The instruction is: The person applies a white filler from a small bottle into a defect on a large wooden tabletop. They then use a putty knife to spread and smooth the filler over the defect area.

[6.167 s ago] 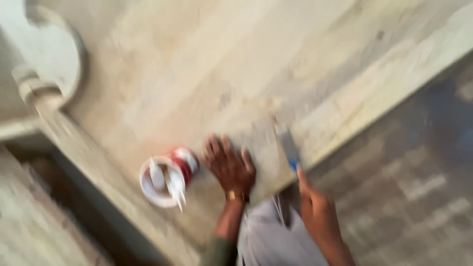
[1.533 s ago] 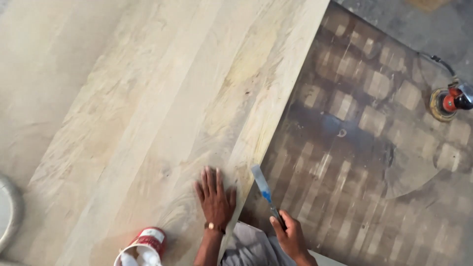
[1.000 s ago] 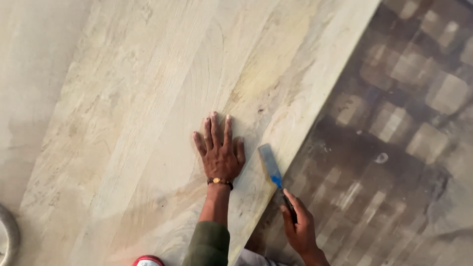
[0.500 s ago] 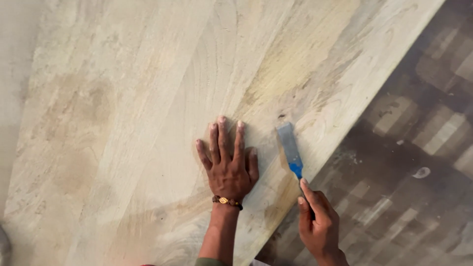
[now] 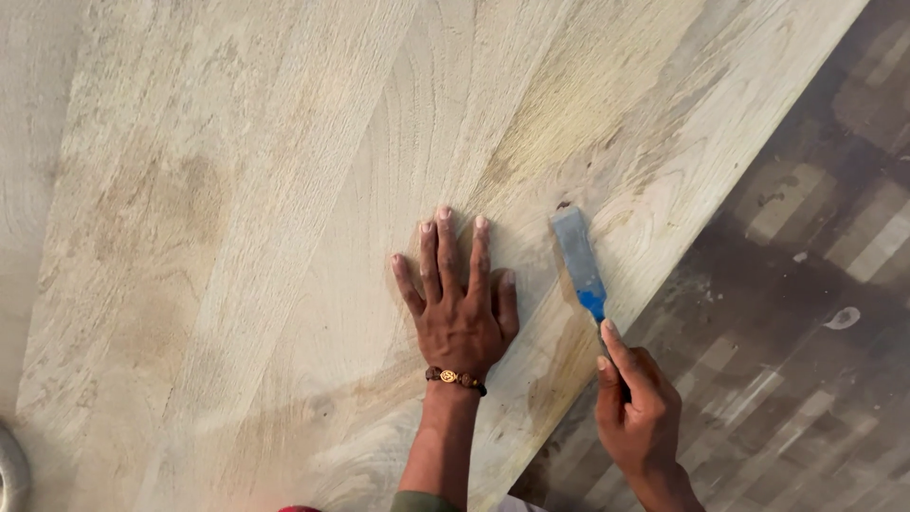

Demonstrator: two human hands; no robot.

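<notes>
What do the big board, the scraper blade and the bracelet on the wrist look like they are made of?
Board: pale bare wood, by its grain lines and glued strips; matt, with yellowish patches.
Scraper: flat grey blade, probably metal, dull with smears; blue at the handle end, perhaps plastic or paint.
Bracelet: dark beads with a gold-coloured piece; material unclear.

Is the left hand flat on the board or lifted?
Flat: the left hand lies palm down on the wooden board, fingers spread and pressed to the surface.

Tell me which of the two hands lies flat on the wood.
The left hand, fingers spread on the wooden panel. The right hand grips a blue-handled scraper instead.
</notes>
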